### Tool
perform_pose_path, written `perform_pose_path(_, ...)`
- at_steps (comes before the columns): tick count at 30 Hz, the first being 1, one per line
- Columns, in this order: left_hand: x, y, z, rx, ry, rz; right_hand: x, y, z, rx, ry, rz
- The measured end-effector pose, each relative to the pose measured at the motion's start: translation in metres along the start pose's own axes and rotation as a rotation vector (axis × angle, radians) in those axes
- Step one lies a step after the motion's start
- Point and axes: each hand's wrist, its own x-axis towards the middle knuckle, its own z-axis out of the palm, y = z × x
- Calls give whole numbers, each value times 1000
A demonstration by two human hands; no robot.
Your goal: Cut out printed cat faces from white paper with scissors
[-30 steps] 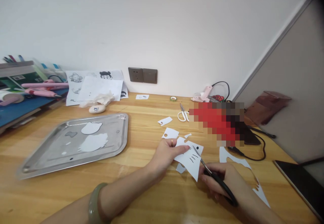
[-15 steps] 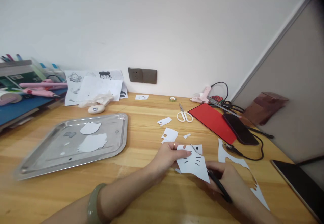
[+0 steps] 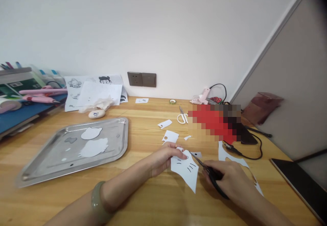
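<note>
My left hand (image 3: 167, 157) pinches a white piece of paper (image 3: 182, 171) printed with short black whisker lines and a small oval. Around the handles of black scissors (image 3: 217, 185) my right hand (image 3: 226, 176) is closed. The blades point up and left along the paper's right edge. Beyond them shows a small paper strip (image 3: 196, 154) with a black dot; whether it is fully cut off I cannot tell. Paper offcuts, one a scrap with a round hole (image 3: 171, 136), lie just past my left hand.
At left a metal tray (image 3: 125, 134) holds white paper cutouts. White-handled scissors (image 3: 182, 118), a roll of tape (image 3: 172, 101) and a pink glue gun (image 3: 201, 97) lie toward the wall. A cable (image 3: 249, 157) and a dark tablet-like slab (image 3: 293, 185) are at right.
The scissors have drawn back to the right, and their blades now show beside the paper. The dotted strip sits apart from the whisker part, which has tilted and shifted left.
</note>
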Motion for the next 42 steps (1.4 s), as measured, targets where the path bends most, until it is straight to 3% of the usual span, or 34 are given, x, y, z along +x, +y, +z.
perform_pose_path(9,0,-5,0,154,-48,5,1,-4,4,25,-64,17)
perform_pose_path(21,2,9,-16,519,-82,19,1,8,-3,-186,-52,19)
perform_pose_path(26,0,24,-23,791,128,229,3,12,-3,-270,-45,19)
perform_pose_path(30,-7,34,-13,914,304,454,1,14,0,-326,-57,1)
perform_pose_path(36,-13,25,14,943,176,528,-5,9,4,-398,-52,-42)
perform_pose_path(42,-6,16,8,730,217,416,-4,0,7,-457,-22,-45)
